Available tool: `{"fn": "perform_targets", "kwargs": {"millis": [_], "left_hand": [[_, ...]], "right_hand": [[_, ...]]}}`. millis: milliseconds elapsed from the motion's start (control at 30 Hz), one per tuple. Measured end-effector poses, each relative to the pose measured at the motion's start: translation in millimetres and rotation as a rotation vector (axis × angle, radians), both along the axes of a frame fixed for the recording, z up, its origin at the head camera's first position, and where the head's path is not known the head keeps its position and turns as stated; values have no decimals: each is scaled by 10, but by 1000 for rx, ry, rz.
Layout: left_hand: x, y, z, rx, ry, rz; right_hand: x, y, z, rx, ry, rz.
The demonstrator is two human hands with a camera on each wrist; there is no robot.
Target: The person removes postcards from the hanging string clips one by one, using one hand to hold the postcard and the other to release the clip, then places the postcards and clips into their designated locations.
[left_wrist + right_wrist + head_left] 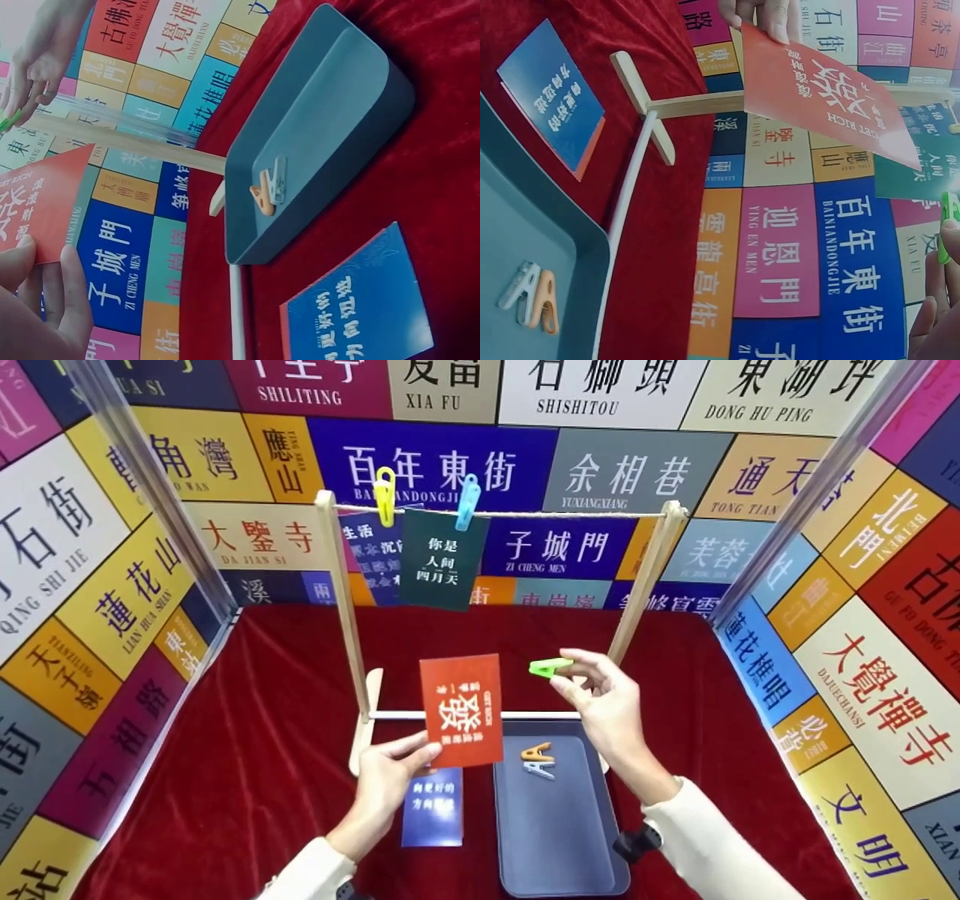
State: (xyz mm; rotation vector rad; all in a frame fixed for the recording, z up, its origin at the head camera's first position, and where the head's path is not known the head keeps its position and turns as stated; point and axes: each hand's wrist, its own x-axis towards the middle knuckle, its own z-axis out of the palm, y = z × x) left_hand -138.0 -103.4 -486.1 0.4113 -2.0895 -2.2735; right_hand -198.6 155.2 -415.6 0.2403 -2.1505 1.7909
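My left hand point(390, 772) pinches a red card point(461, 709) by its lower left corner, in front of a wooden rack. To the right, my right hand point(611, 701) holds a green clothespin point(550, 667) between thumb and fingers, apart from the card. A string point(570, 514) runs between the rack's posts. On it hang a dark green card point(441, 559) and a purple-blue card point(373, 562), partly hidden behind the green one. A yellow clothespin point(385, 496) and a blue clothespin point(468, 502) sit on the string above them.
A grey tray point(555, 840) on the red velvet cloth point(247, 750) contains an orange clothespin point(537, 751) and a pale clothespin point(539, 769). Left of it lies a blue card point(433, 810), with a red edge beneath it in the left wrist view. Wooden posts point(346, 607) flank the string.
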Motion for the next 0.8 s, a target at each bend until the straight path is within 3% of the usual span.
{"fn": "perform_targets", "kwargs": {"millis": [300,567,800], "left_hand": [[67,-2,-188,-35,-15,-17],[106,41,-426,25,-28,-25],[127,45,-577,25,-39,-27]], "right_hand": [[45,36,-240,16,-31,-28],[22,110,-513,87,-92,-40],[25,172,-751,104,-130,-55]]}}
